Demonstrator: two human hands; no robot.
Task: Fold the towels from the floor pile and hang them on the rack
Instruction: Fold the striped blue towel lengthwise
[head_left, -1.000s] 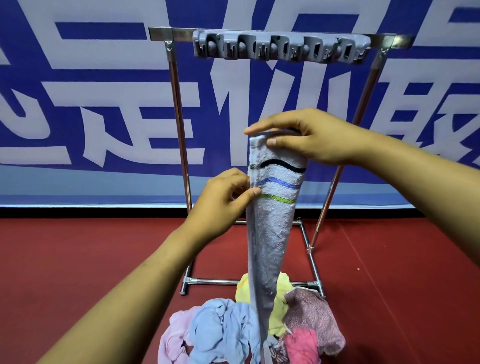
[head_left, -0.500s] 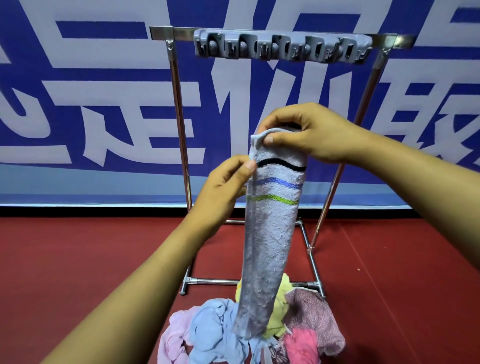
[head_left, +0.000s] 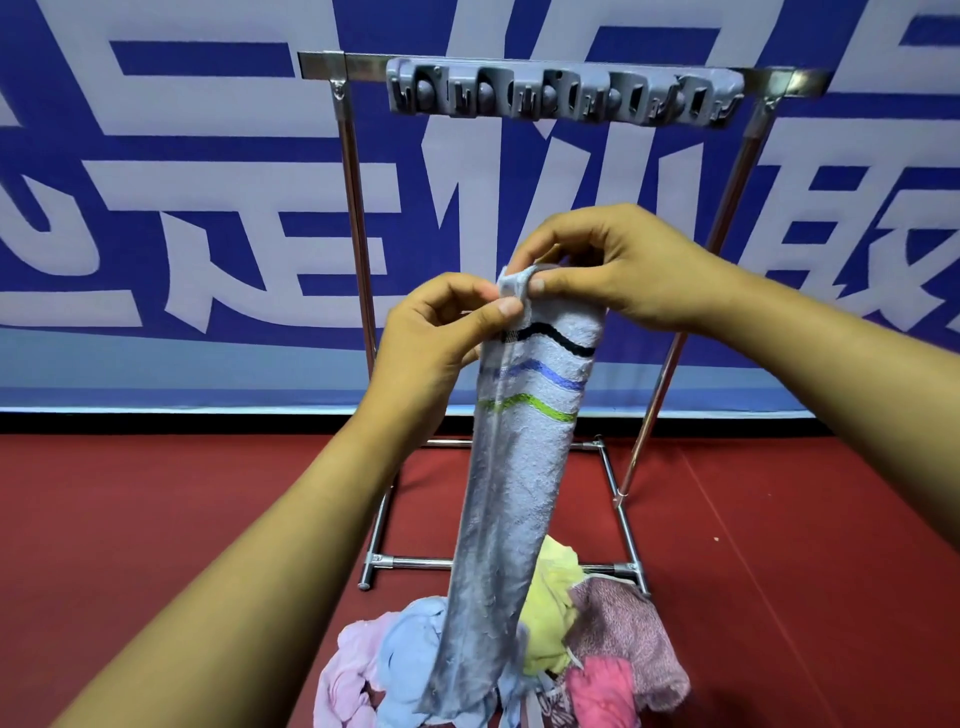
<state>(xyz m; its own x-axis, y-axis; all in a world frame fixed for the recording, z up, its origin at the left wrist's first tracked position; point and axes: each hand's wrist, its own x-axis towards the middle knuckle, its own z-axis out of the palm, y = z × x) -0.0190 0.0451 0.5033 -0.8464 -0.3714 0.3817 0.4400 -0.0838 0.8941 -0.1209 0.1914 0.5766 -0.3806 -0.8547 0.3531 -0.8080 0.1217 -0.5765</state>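
Towel (head_left: 514, 499) | pale blue, black/blue/green stripes, hanging folded | both hands pinch top edge

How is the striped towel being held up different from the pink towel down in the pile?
The striped towel hangs long and straight, pinched at its top by the left hand and right hand; the pink towel lies crumpled on the floor, untouched. The striped towel is pale blue-grey with three wavy stripes; the pink towel is one colour.

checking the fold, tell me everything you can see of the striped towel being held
The striped towel is pale blue-grey terry with black, blue and green wavy stripes near its top. Folded into a narrow strip, it hangs in front of the rack, over the floor pile. The left hand and right hand both pinch its top edge.
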